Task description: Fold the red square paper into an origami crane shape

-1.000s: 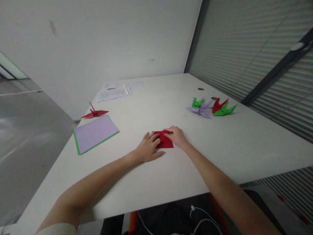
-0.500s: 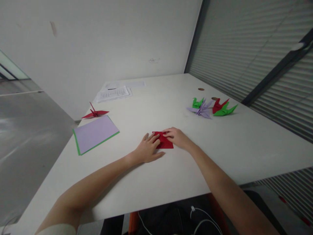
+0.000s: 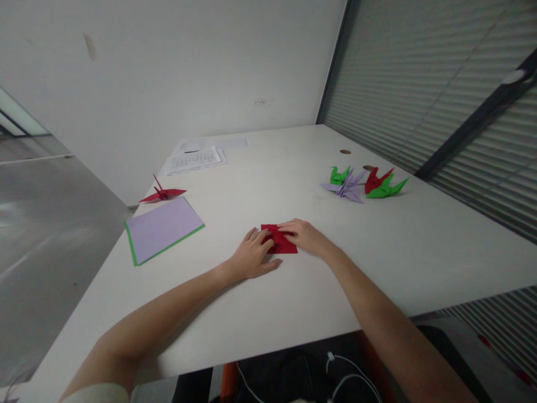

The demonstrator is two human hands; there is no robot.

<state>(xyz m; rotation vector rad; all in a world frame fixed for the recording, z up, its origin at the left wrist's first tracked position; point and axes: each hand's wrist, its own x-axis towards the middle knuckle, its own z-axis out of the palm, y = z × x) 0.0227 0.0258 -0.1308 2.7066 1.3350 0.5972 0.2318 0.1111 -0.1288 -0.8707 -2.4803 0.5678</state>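
Observation:
A folded piece of red paper point(image 3: 285, 245) lies flat on the white table in front of me. My left hand point(image 3: 254, 254) rests palm down over its left part, fingers spread and the thumb on the table below it. At the upper right edge of the paper, my right hand point(image 3: 302, 235) has its fingers bent and closed on the paper. Both hands hide parts of the sheet, so its fold lines are hard to make out.
Purple and green sheets point(image 3: 165, 226) lie stacked at the left, with a red paper crane point(image 3: 163, 193) behind them. At the right stand a purple crane point(image 3: 347, 187) and several red and green ones. Printed papers point(image 3: 195, 159) lie farther back.
My left fingers have drawn back slightly on the red paper, uncovering a little more of it. The right hand stays at almost the same spot.

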